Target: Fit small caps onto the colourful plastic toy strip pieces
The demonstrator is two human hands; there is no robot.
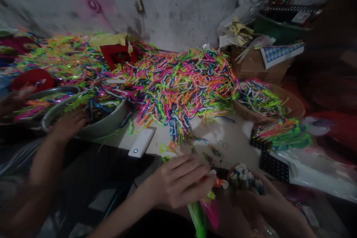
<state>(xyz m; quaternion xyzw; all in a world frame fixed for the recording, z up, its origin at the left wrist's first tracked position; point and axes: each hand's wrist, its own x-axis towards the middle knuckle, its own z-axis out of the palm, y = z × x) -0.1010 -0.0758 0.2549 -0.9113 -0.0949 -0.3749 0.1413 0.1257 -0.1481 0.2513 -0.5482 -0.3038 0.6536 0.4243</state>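
At the lower middle, my left hand is closed around several bright strips, green, pink and orange, whose tails hang below the fingers. Small orange and white ends stick out at its fingertips. Close by on the right, my right hand is wrapped round a bunch of pale, whitish-blue tipped pieces. The two hands are near each other over the table's front edge. Just beyond them, a blue patterned bundle and a few thin beaded pieces lie on the table.
A large colourful heap covers the table's back. A white power bank or phone lies front left. Another person's hand reaches into a metal basin. At right are an orange basin, black trays and a carton.
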